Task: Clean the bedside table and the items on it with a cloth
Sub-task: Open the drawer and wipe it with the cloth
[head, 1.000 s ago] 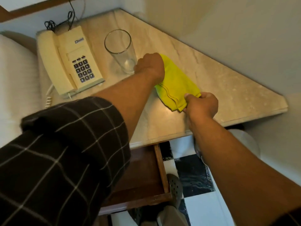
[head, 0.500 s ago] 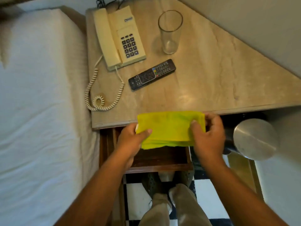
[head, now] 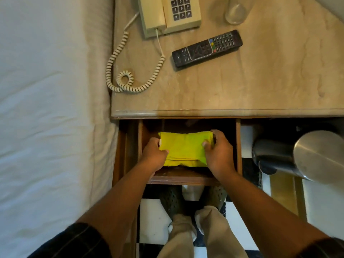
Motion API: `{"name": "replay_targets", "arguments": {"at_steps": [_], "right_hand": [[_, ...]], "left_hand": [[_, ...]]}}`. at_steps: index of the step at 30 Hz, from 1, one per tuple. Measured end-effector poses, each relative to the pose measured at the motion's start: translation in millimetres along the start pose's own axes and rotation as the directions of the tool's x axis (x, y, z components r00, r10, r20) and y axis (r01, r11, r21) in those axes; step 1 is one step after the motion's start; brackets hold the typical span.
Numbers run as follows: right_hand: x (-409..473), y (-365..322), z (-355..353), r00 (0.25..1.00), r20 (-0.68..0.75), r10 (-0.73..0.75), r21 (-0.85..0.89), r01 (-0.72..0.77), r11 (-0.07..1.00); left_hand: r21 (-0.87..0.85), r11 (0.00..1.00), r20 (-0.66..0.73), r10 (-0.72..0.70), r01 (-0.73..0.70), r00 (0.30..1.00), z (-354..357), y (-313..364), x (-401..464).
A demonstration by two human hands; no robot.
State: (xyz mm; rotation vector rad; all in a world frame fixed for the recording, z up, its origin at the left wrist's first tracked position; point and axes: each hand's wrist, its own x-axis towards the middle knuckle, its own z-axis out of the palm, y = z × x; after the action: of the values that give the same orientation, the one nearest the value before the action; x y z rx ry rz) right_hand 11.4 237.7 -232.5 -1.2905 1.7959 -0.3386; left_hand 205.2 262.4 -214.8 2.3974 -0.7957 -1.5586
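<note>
A folded yellow cloth (head: 184, 148) is held low inside the open wooden drawer (head: 186, 178) under the bedside table (head: 242, 90). My left hand (head: 153, 155) grips its left end and my right hand (head: 219, 153) grips its right end. On the beige marble top lie a cream telephone (head: 167, 13) with a coiled cord (head: 130, 77), a black remote control (head: 206, 48) and a clear drinking glass (head: 235, 13) at the far edge.
A bed with a white sheet (head: 52, 108) runs along the table's left side. A steel pedal bin (head: 307, 157) stands on the floor to the right of the drawer. My feet and the black-and-white tiled floor (head: 154, 220) are below the drawer.
One second ago both hands pressed the cloth on the tabletop beside the glass. Since then the cloth has been folded, carried over the table's front edge and lowered into the drawer.
</note>
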Motion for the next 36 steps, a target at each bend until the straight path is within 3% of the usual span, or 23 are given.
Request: {"name": "replay_targets", "arguments": {"at_steps": [4, 9, 11, 13, 16, 18, 24, 27, 29, 32, 36], "right_hand": [[12, 15, 12, 0.999, 0.014, 0.034, -0.186, -0.031, 0.982], [13, 16, 9, 0.996, -0.015, 0.085, -0.276, -0.086, 0.957], [4, 4, 0, 0.994, -0.033, 0.107, -0.207, -0.111, 0.972], [-8, -10, -10, 0.978, -0.047, 0.204, -0.083, -0.208, 0.975], [-39, -32, -23, 0.883, -0.077, 0.462, 0.099, -0.455, 0.885], [-66, -45, -30, 0.816, -0.074, 0.573, 0.243, -0.542, 0.804], [-107, -59, -33, 0.674, -0.062, 0.736, 0.432, -0.647, 0.628], [-105, -51, -27, 0.577, -0.018, 0.817, 0.475, -0.714, 0.515], [-103, -44, -22, 0.53, 0.087, 0.844, 0.557, -0.728, 0.4], [-95, -41, -15, 0.546, 0.232, 0.805, 0.699, -0.669, 0.252], [-71, -51, -18, 0.583, 0.258, 0.77, 0.845, -0.523, 0.113]], "left_hand": [[0.26, 0.965, -0.018, 0.035, -0.029, 0.999, 14, -1, 20], [0.284, 0.959, 0.044, 0.0, -0.013, 0.999, 10, -5, 14], [0.164, 0.986, 0.071, -0.028, 0.016, 0.997, 5, -8, 11], [-0.095, 0.989, 0.133, -0.099, 0.112, 0.986, -6, -4, -4], [-0.484, 0.812, 0.29, -0.205, 0.328, 0.935, -24, -1, -49], [-0.607, 0.702, 0.274, -0.255, 0.372, 0.927, -30, -2, -80], [-0.75, 0.509, 0.15, -0.49, 0.422, 0.859, -26, -1, -114], [-0.784, 0.427, 0.243, -0.458, 0.451, 0.855, -18, 2, -114], [-0.822, 0.358, 0.283, -0.419, 0.444, 0.863, -11, 2, -110], [-0.882, 0.267, 0.261, -0.412, 0.389, 0.873, -3, -2, -97], [-0.93, 0.206, 0.207, -0.393, 0.305, 0.896, 0, 5, -86]]}}
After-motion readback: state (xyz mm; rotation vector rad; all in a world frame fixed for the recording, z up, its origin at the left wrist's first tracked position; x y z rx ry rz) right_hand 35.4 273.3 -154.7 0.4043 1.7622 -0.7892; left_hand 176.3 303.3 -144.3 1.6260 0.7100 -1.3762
